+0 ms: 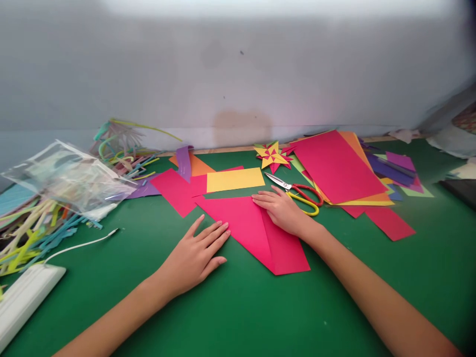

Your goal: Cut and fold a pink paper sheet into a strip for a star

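Note:
A pink sheet of paper [241, 220], folded over on a diagonal, lies on the green table [238, 312] between my hands. My left hand [199, 253] rests flat with fingers spread, its fingertips at the sheet's left slanting edge. Across the sheet's upper right part lies my right hand [280, 209], fingers stretched out and pressing on the paper. Just behind that hand are scissors [297, 191] with one red and one yellow handle loop, blades pointing left. A yellow paper rectangle [236, 179] lies beyond the folded sheet, overlapping other pink pieces [173, 191].
A yellow and pink paper star [272, 156] sits near the wall. Stacked coloured sheets [338, 168] lie at right, with loose scraps [392, 223] around them. At left are a clear plastic bag [70, 173], many colourful strips [48, 233], and a white box-like device [31, 292] with a cable [82, 244].

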The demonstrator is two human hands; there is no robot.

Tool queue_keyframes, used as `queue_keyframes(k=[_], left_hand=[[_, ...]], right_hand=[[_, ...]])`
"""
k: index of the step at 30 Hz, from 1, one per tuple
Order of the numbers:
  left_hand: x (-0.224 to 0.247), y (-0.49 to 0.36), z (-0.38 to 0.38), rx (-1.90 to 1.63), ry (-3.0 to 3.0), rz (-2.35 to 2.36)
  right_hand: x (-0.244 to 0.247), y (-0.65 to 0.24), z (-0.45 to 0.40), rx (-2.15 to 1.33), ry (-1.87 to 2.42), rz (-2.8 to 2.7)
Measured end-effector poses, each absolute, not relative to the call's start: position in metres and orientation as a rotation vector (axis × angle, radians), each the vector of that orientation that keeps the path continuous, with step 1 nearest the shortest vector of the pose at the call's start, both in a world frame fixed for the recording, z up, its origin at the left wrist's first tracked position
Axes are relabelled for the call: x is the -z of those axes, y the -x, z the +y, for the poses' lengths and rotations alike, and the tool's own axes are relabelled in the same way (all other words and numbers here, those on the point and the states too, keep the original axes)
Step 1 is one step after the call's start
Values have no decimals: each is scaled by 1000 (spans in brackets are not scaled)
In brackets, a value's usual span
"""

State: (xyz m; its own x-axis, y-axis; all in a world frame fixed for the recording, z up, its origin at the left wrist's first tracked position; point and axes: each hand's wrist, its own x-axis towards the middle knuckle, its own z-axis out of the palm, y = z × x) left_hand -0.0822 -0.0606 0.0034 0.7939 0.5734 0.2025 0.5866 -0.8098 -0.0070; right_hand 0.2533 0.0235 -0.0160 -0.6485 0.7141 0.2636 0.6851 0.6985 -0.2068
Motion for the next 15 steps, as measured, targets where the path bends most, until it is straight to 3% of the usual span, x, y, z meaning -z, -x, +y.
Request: queue_keyframes(k=[4, 15], left_hand=[[-9, 67, -52, 361, 2911, -1013], [7, 24, -25, 111, 3067, -949]], right_hand=[[17, -253, 24, -130, 1104, -2592], [16, -254, 24, -147, 1088, -2580]])
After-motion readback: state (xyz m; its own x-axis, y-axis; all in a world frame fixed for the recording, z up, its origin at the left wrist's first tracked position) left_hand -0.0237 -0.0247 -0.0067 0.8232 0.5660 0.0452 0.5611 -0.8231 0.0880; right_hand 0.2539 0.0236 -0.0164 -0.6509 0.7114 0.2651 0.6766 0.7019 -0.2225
